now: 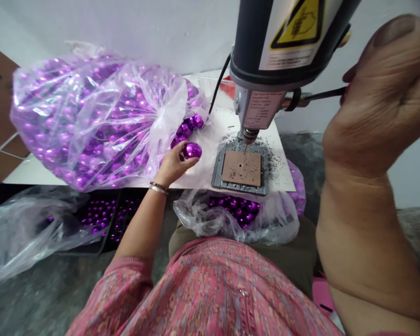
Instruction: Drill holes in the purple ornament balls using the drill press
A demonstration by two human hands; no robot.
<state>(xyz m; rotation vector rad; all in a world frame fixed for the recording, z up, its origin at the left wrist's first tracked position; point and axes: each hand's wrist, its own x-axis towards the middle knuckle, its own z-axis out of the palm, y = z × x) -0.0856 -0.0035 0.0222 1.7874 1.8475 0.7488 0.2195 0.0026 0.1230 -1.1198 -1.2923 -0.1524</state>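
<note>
Between the thumb and fingers of my left hand is a shiny purple faceted ball, left of the drill press. My right hand is raised at the right, its fingers closed round the end of the press's black lever. Under the drill bit, a brown square plate with a small hole lies on the grey metal base; dark shavings are scattered over and around it. Beside my left hand, more purple balls show at the mouth of a big clear bag.
An open plastic bag of purple balls is at my lap, below the edge of the white table. Black trays with purple balls sit lower left, partly under clear plastic. A cardboard box stands far left.
</note>
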